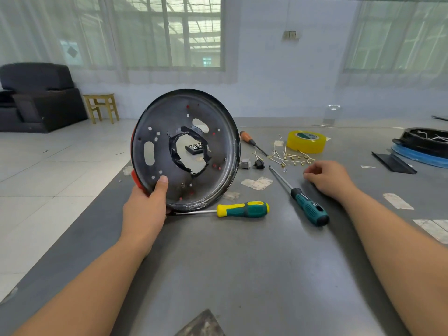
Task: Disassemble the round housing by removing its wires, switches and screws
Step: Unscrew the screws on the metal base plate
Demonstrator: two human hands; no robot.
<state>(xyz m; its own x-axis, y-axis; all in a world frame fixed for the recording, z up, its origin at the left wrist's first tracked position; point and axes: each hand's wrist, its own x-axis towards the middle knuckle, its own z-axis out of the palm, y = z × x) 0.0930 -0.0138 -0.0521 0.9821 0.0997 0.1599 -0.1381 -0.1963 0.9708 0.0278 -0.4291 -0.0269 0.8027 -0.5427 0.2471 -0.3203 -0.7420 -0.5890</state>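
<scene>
While your left hand (143,209) grips the round housing (185,149) by its lower rim, holding it on edge above the grey surface (242,263), your right hand (327,178) rests there with fingers loosely curled, holding nothing, near the loose wires (291,157).

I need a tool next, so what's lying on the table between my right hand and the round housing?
In the head view, the dark green screwdriver lies between the right hand and the round housing, pointing away from you.
</scene>
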